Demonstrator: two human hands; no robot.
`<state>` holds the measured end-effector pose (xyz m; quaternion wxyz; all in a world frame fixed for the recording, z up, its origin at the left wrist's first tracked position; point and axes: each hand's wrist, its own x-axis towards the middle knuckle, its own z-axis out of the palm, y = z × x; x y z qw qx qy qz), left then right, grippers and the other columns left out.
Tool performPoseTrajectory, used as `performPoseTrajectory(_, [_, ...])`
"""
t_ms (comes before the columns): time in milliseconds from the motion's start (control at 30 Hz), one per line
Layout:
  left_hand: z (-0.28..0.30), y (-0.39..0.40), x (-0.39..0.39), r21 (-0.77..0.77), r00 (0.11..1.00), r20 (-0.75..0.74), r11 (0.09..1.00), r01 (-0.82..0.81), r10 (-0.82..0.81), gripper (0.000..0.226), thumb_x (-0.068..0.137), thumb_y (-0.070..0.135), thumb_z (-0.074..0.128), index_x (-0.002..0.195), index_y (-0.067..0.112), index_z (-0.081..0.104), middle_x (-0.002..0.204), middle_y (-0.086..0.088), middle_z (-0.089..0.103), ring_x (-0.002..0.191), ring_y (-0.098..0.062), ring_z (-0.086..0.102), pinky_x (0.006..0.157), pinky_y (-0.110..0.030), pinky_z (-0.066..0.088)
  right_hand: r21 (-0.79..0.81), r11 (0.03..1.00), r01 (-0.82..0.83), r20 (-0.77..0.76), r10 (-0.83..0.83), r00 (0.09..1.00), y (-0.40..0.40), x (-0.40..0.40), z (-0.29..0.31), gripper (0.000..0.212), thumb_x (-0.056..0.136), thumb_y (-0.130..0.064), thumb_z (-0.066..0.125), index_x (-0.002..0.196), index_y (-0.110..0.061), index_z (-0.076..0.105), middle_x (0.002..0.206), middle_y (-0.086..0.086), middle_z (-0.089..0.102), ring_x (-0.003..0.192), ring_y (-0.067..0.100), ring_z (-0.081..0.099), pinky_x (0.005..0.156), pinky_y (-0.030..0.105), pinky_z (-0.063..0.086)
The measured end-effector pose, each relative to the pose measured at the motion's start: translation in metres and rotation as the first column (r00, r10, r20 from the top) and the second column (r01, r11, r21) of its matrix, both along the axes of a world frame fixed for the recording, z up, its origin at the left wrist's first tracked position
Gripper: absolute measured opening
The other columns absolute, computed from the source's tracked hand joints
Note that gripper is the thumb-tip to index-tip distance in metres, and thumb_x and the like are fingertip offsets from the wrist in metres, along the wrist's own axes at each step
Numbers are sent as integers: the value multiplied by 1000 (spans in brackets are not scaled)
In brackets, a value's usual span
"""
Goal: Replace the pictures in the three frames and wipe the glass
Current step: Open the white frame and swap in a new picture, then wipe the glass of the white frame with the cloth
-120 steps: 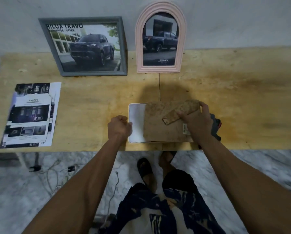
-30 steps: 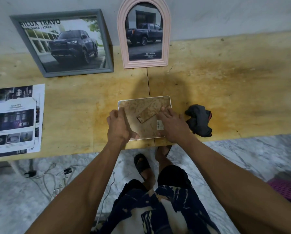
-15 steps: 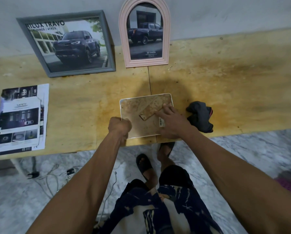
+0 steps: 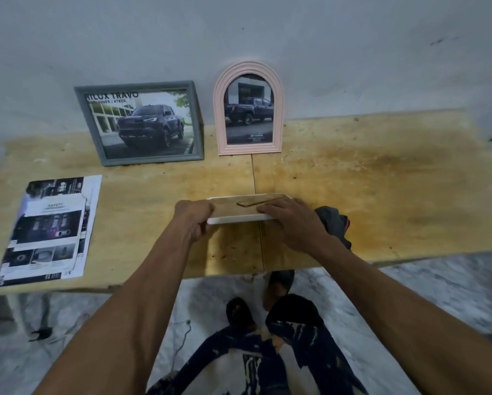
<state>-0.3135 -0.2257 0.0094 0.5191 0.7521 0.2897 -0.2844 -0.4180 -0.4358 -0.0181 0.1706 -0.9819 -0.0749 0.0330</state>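
White frame (image 4: 239, 219) lies back-up, glass face hidden; dark cloth (image 4: 334, 223) partly covered. Left hand (image 4: 192, 219) grips its left edge; right hand (image 4: 292, 220) apparently clasps the right.

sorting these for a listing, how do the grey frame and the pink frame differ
The grey frame is rectangular and wider; the pink frame is arched and narrower. The grey frame's picture shows a truck from the front with a printed heading; the pink frame's shows one from the rear. Both stand upright against the wall at the table's back edge.
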Motion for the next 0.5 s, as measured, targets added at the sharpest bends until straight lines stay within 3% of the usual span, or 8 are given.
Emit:
performPoseTrajectory(167, [24,2,8,-216,986,37,965,-152,163,40,101,48,48,100,10,60,79,-9,59,61,-21,54,43,-27,48,187,969,159,49,-171,984,-1,23,22,35,99,-31,46,131,-25,58,111,3,68,92,25,63,71,36,51])
performPoseTrajectory(267, [19,3,11,-96,980,158,990,-105,119,41,101,52,46,90,15,60,95,-10,66,81,-27,63,63,-39,57,405,882,242,142,-322,936,-1,38,32,35,99,-28,47,131,-17,58,98,5,67,75,14,58,59,24,45])
performPoseTrajectory(367, [12,3,4,-63,980,199,998,10,2,32,99,53,51,96,22,60,106,-6,65,101,-29,63,87,-50,56,663,636,396,-20,-513,858,3,45,43,36,98,-16,53,135,-17,54,101,2,62,76,5,58,56,10,43])
performPoseTrajectory(433, [7,2,-2,-151,984,177,986,66,-39,36,99,50,53,112,18,62,104,-3,69,100,-25,66,85,-46,54,747,447,493,-188,-568,801,5,46,39,40,97,-17,54,137,-20,50,110,6,63,84,17,65,57,20,53])
performPoseTrajectory(500, [4,-1,-6,-238,985,166,968,84,-45,34,101,44,51,111,15,65,95,-4,76,89,-23,70,76,-40,52,760,329,561,-299,-590,750,7,44,32,41,97,-20,54,137,-21,50,114,13,65,84,22,65,52,24,51])
